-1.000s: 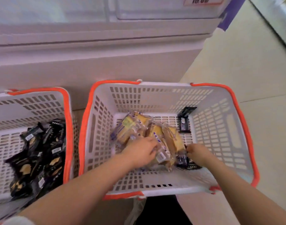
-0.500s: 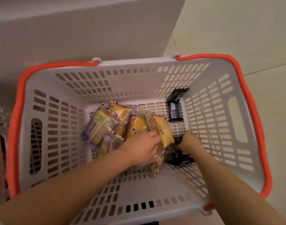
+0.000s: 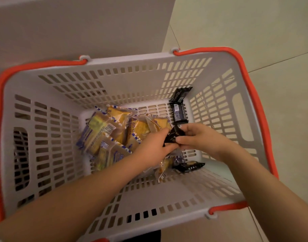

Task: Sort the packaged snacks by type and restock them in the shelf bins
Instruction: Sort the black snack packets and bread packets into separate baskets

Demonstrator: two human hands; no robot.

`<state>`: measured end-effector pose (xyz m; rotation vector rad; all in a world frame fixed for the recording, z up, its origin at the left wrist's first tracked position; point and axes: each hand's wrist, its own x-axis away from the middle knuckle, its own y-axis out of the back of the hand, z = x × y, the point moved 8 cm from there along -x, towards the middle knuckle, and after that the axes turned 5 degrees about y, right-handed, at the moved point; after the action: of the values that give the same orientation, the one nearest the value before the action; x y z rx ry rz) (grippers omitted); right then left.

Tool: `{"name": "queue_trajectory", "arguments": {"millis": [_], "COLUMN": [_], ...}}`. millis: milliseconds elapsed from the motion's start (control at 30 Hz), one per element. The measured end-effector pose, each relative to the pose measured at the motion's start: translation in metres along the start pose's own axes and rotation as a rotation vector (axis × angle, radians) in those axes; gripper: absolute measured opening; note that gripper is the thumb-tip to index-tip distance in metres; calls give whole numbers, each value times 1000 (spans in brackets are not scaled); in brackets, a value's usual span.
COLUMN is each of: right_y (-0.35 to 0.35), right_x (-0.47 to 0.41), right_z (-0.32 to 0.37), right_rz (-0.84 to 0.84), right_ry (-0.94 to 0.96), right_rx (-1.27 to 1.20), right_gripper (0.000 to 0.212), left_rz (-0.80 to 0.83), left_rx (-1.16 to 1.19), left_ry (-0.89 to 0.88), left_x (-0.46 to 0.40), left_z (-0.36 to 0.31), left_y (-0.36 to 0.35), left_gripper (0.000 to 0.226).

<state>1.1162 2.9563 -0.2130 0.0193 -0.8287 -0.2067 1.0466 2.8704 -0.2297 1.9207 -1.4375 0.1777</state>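
Note:
A white slotted basket (image 3: 45,119) with orange handles fills the view. On its floor lies a heap of several yellow cake packets (image 3: 104,133). A black snack packet (image 3: 172,136) is lifted above the heap, and both hands hold it: my left hand (image 3: 153,149) grips its left side, my right hand (image 3: 200,138) pinches its right side. Two more black packets (image 3: 179,110) stand in the far right corner. Another black packet (image 3: 190,166) lies on the floor below my hands.
A pale cabinet face (image 3: 80,27) rises just behind the basket. Beige tiled floor (image 3: 254,28) runs along the right side. The basket's orange handle (image 3: 254,102) lies on its right rim.
The camera has tipped down over the basket and the left basket has gone out of view. My right hand has lifted a black packet from the floor, and my left hand has come over to grip it.

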Motion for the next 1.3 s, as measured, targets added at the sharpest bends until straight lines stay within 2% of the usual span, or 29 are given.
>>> {"name": "queue_trajectory", "arguments": {"millis": [33, 100, 167, 233, 300, 400, 500, 600, 667, 700, 767, 833, 967, 1033, 1167, 1233, 1300], "right_y": [8, 23, 20, 6, -9, -22, -21, -16, -7, -2, 4, 1, -14, -15, 2, 17, 24], "right_x": [-1, -5, -9, -13, -15, -20, -21, -18, -25, -28, -38, -45, -58, -61, -61, -57, -50], "right_z": [-8, -27, -47, -67, -81, -89, -97, -98, -88, -82, -80, -86, -99, -99, -84, -63, -44], "right_rz": [-30, -39, 73, 242, 367, 431, 463, 437, 241, 129, -56, -141, -233, -274, -311, -404, -437], "right_ry": [-43, -161, -243, -279, -277, -222, -265, -287, -231, -221, -276, -361, -390, -372, -330, -212, -108], "right_rx": [138, 655, 918, 955, 953, 1008, 1040, 1007, 939, 903, 840, 793, 724, 699, 634, 435, 64], "right_gripper": [23, 40, 49, 54, 55, 56, 49, 29, 19, 21, 41, 56, 55, 54, 48, 37, 32], "left_rz": [-19, -58, -57, -2, 102, 261, 333, 307, 286, 279, 251, 217, 155, 125, -72, -181, -279], "left_rx": [-98, -293, -432, -584, -743, -925, -973, -923, -863, -834, -796, -767, -667, -493, 92, 235, 274], "left_ry": [-18, -101, -235, -368, -424, -348, -317, -305, -282, -263, -228, -205, -177, -116, 106, 143, 133], "left_x": [0, -3, -10, -22, -36, -49, -48, -46, -44, -42, -37, -31, -23, -23, -25, -25, -24], "left_z": [0, -6, -19, -35, -42, -34, -23, -12, -2, 3, 13, 19, 30, 35, 43, 41, 35], "left_y": [2, 3, -5, -19, -34, -46, -41, -18, -1, 6, 20, 30, 36, 40, 60, 67, 74], "left_gripper": [19, 22, 24, 25, 31, 32, 33, 30, 26, 25, 24, 25, 27, 29, 29, 24, 29]}}
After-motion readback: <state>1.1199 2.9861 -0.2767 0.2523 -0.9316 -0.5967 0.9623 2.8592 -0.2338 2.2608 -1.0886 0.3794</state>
